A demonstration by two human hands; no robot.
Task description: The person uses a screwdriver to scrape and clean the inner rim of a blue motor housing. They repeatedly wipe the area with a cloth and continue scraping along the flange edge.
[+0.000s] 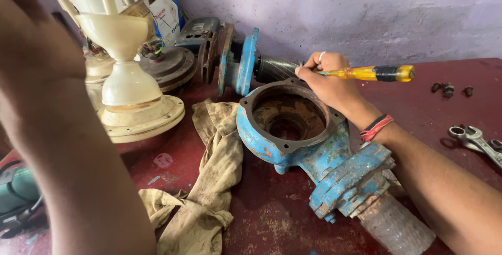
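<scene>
A blue pump casing (285, 145) with a rusty round opening lies on the dark red table (272, 218). My right hand (327, 80) rests on the casing's far rim and grips a yellow-handled screwdriver (374, 72), its tip hidden near the rim. Behind it lies the blue motor end with its rotor (246, 61). My left forearm (57, 129) is raised close to the camera at the left; the hand itself is out of frame.
A dirty beige rag (209, 182) lies left of the casing. Cream ceiling fan parts (128, 77) stand at the back left. Spanners (476, 140) and small bolts (448, 90) lie at the right. A purple wall is behind.
</scene>
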